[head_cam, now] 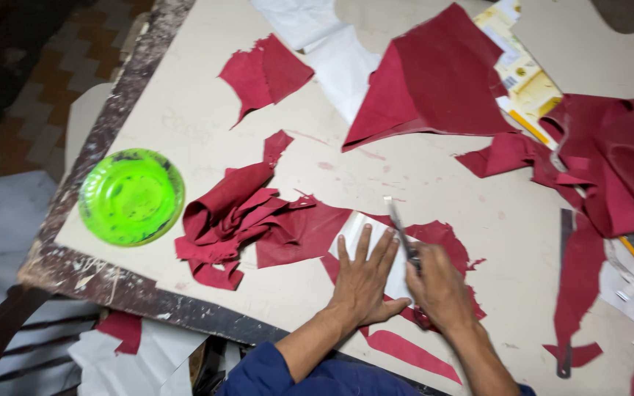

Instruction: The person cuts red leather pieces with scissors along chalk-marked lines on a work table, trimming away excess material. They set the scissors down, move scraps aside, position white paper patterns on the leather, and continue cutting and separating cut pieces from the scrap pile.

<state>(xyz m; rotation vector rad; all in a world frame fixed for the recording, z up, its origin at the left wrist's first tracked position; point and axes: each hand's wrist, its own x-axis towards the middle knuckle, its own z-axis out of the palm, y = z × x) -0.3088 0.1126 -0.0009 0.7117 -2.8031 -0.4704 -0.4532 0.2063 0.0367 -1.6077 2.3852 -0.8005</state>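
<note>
A white pattern piece (pixel 365 235) is pressed flat by the open left hand (pixel 365 279); a knife (pixel 399 229) is gripped by the closed right hand (pixel 438 290). Contents of the green bowl (pixel 132 195) cannot be told.

**A worn work table over a tiled floor**

The table (pixel 185 110) has a pale top and a dark, chipped left and near edge, spotted with paint. Beyond its left edge lies a floor (pixel 60 59) of brown and pale tiles, dim in the far corner. A dark chair (pixel 9 337) stands below the table's near left corner.
</note>
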